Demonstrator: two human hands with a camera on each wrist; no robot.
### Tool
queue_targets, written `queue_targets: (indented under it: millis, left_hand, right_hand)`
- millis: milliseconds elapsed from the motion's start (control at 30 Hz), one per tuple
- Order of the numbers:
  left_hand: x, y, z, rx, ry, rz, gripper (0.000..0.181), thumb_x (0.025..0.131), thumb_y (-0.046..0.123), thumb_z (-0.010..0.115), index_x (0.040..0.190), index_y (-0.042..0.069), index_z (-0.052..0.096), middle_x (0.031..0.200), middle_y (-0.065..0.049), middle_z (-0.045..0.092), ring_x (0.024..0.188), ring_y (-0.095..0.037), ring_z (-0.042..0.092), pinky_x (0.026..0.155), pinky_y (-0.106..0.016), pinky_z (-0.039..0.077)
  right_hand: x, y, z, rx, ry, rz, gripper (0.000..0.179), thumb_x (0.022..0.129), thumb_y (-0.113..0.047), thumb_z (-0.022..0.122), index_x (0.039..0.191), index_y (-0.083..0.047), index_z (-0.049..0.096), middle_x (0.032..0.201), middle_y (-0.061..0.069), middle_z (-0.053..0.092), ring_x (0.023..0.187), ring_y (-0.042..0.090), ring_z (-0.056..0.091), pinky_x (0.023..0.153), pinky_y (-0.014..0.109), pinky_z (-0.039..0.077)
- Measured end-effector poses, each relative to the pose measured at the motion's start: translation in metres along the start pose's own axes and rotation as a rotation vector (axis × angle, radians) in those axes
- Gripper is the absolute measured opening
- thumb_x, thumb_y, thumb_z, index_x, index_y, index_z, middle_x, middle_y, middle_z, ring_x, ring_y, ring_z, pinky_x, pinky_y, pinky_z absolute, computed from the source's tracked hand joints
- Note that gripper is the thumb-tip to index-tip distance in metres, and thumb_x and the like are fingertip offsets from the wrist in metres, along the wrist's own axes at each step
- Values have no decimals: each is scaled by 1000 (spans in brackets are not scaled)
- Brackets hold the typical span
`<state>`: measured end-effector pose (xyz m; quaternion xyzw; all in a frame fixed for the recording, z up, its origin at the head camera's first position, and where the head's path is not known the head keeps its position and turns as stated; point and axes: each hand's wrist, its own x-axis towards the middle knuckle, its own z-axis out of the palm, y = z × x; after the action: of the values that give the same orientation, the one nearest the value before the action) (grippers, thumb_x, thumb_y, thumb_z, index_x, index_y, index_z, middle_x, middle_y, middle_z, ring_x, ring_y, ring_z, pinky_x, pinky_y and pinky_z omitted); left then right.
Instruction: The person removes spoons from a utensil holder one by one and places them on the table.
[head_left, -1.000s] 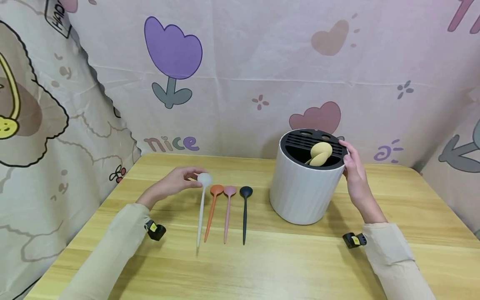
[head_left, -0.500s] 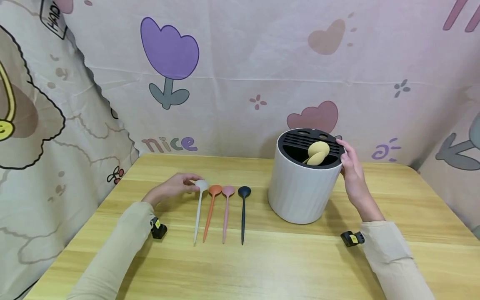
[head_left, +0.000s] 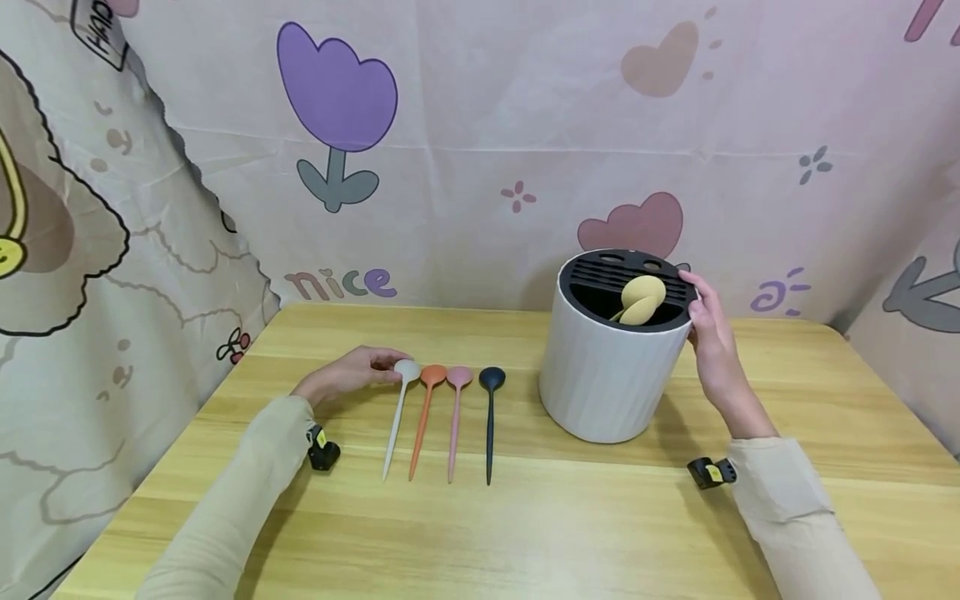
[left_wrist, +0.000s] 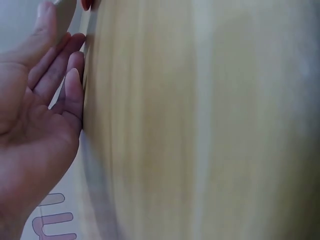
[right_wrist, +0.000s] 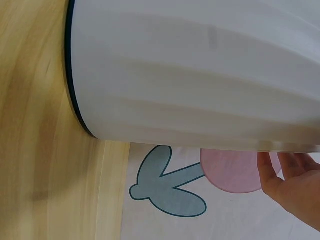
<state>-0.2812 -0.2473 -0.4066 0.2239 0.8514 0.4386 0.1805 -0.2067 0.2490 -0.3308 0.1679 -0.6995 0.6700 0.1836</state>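
Note:
In the head view, a white spoon (head_left: 399, 400) lies leftmost in a row on the wooden table. My left hand (head_left: 356, 372) pinches the edge of its round head between thumb and fingers. To its right lie an orange spoon (head_left: 426, 408), a pink spoon (head_left: 455, 408) and a black spoon (head_left: 491, 408), heads pointing away. The left wrist view shows the left hand's thumb (left_wrist: 41, 35) against the pale spoon head (left_wrist: 65, 15). A white ribbed utensil holder (head_left: 607, 383) stands at right. My right hand (head_left: 716, 358) holds its upper right side, fingers at the black rim.
Yellow spoons (head_left: 642, 293) stand in the holder's front compartment; its black lid (head_left: 592, 275) has slots and round holes behind. A printed cloth (head_left: 465, 100) hangs along the table's back edge. The wooden table (head_left: 570, 533) extends in front of the spoons.
The left hand has lowered the white spoon onto the table beside the orange one, its handle swinging slightly left. The right hand stays at the holder.

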Motion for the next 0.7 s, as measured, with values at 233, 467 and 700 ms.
queue_targets:
  millis: [233, 467, 700]
  left_hand:
    - [-1, 2, 0, -23, 7, -14, 47, 96, 10, 59, 138, -7, 46, 118, -17, 61, 106, -25, 56, 88, -33, 46]
    - [1, 4, 3, 8, 37, -43, 46, 96, 8, 59, 138, -6, 46, 116, -16, 59, 105, -26, 53, 88, -33, 43]
    - [1, 4, 4, 28, 52, -56, 46, 96, 8, 60, 138, -6, 46, 113, -15, 59, 101, -23, 53, 86, -31, 43]
  right_hand:
    - [1, 0, -1, 26, -7, -9, 48, 101, -30, 36, 146, -13, 37, 151, 14, 26, 121, 18, 40, 90, 16, 38]
    - [1, 0, -2, 44, -15, -24, 47, 101, -28, 35, 145, -13, 37, 152, 13, 25, 123, 19, 39, 91, 17, 38]
    - [1, 1, -1, 38, -22, -18, 48, 101, -29, 35, 146, -13, 36, 151, 14, 26, 125, 20, 37, 92, 16, 37]
